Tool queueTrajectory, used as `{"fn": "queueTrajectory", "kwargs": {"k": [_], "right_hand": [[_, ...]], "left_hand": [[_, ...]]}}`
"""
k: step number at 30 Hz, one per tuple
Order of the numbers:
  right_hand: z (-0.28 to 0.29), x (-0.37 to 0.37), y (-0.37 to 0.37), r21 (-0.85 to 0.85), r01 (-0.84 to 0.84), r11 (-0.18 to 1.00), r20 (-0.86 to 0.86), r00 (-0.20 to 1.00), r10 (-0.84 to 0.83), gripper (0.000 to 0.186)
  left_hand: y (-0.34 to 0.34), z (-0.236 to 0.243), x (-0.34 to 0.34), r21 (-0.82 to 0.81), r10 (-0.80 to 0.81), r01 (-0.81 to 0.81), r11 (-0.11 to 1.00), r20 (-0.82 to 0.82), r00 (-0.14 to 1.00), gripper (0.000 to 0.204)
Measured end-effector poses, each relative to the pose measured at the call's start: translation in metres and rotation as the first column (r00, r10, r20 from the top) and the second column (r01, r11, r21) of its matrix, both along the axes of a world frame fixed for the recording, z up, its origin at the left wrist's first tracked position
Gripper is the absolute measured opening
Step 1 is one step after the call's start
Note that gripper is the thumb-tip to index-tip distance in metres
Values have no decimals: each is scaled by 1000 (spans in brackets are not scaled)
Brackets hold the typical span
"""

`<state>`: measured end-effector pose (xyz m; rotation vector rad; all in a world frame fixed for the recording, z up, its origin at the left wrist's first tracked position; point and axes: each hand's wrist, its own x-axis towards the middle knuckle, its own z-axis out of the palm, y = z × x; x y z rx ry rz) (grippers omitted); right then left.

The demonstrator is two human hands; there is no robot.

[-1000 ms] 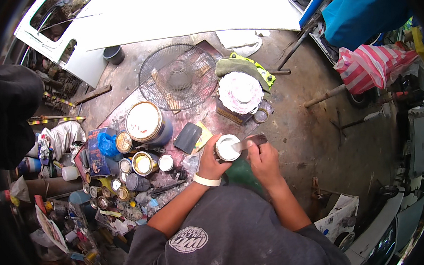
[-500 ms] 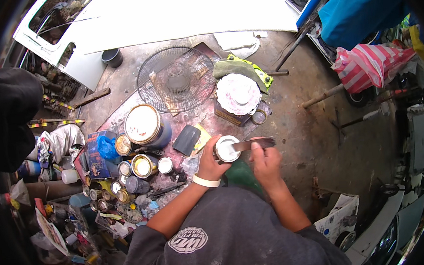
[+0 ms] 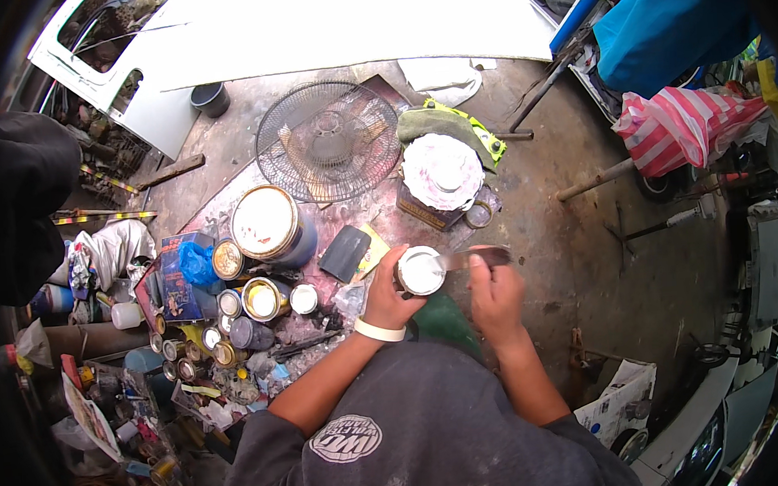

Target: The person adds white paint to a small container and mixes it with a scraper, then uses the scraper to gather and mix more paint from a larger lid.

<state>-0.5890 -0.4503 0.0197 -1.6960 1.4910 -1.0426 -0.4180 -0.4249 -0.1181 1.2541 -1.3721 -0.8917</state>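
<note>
My left hand (image 3: 387, 302), with a pale band at the wrist, is wrapped round a small open can (image 3: 421, 271) of white paste-like stuff. Between the thumb and fingers of my right hand (image 3: 498, 300) is a putty knife (image 3: 491, 255) with a dark handle. Its blade points left, its tip over the can's mouth at the right rim; motion blurs the blade. Just beyond the can lie a dark flat block (image 3: 345, 254) and a yellow sheet (image 3: 374, 248). A green surface (image 3: 447, 319) shows below, between my forearms.
Paint cans crowd the left, among them a large lidded can (image 3: 266, 222) and a blue plastic bag (image 3: 198, 264). Ahead lie a round fan guard (image 3: 327, 140) and a white-covered round thing (image 3: 443, 174) on a box. A white panel (image 3: 349, 23) spans the far side; a metal stand (image 3: 594, 180) is at right.
My right hand has shifted slightly right with the putty knife, drawing the blade back from the can's middle toward its rim. My left hand keeps its hold on the can.
</note>
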Motion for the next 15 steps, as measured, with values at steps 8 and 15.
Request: {"fn": "queueTrajectory", "kwargs": {"k": [8,15], "right_hand": [[-4,0,-3,-32,-62,998,-50,997,60,15],[4,4,-2,70,-57,996,-15,998,58,15]], "left_hand": [[0,-3,1,16,-2,2,1000,6,1000,87],[-3,-3,1,17,-12,12,1000,-6,1000,86]]}}
